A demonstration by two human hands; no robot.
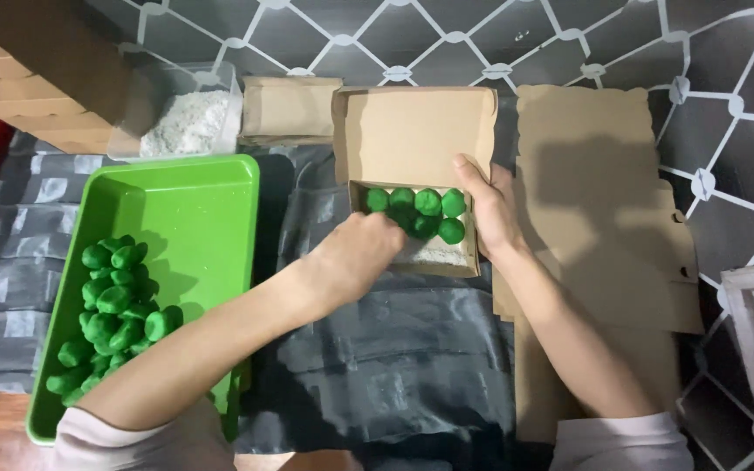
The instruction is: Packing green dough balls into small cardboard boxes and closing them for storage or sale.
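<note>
- Reaching into the small cardboard box (447,262), the left hand (361,253) has its fingers curled down over the box's left end; the fingertips are hidden behind the knuckles, so whether they pinch a ball cannot be told.
- Green balls (429,202) sit in the box in a row along its far wall, with two more just in front; the nearest ones lie right at the left hand's fingertips, touching or almost touching them.
- White powder (438,255) covers the bare floor of the box nearer the person.
- Holding the box's right end, the right hand (490,209) has its thumb pressed along the far right corner and the other fingers wrapped together around the outside wall.
- The box's lid (416,131) stands open behind the balls.
- A green tray (185,201) lies to the left, with a heap of more green balls (111,314) in its near-left part, well apart from both hands.
- A clear tub of white powder (187,122) stands beyond the tray.
- Flat cardboard sheets (595,201) lie to the right of the box, under the right forearm.
- Black plastic sheeting (394,349) covers the surface beneath the box.
</note>
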